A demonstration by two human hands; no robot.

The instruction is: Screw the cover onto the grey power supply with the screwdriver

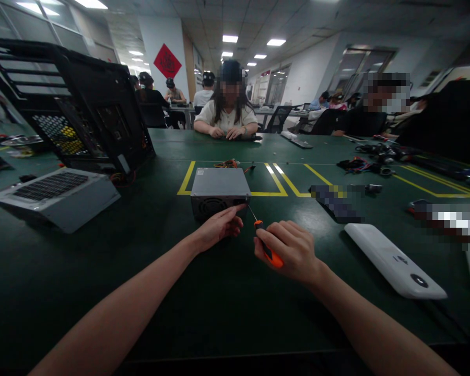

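Observation:
A grey computer power supply point(220, 182) stands on the green table, its side with a round fan grille turned towards me. My left hand point(220, 225) is at its near right edge. The index finger is stretched along that face, the other fingers are loosely bent, and nothing shows in its grasp. An orange and black screwdriver point(273, 256) is gripped in my right hand point(292, 245). Its thin shaft slants up and left, with the tip at the lower right corner of the power supply; whether it sits in a screw is too small to tell.
An opened black computer case point(78, 104) stands at the left, with another metal power supply point(78, 201) before it. To my right lie a white device point(394, 259) and bundled cables point(356, 164). Yellow tape point(280, 183) marks the table point(160, 297). A person point(227, 112) sits opposite.

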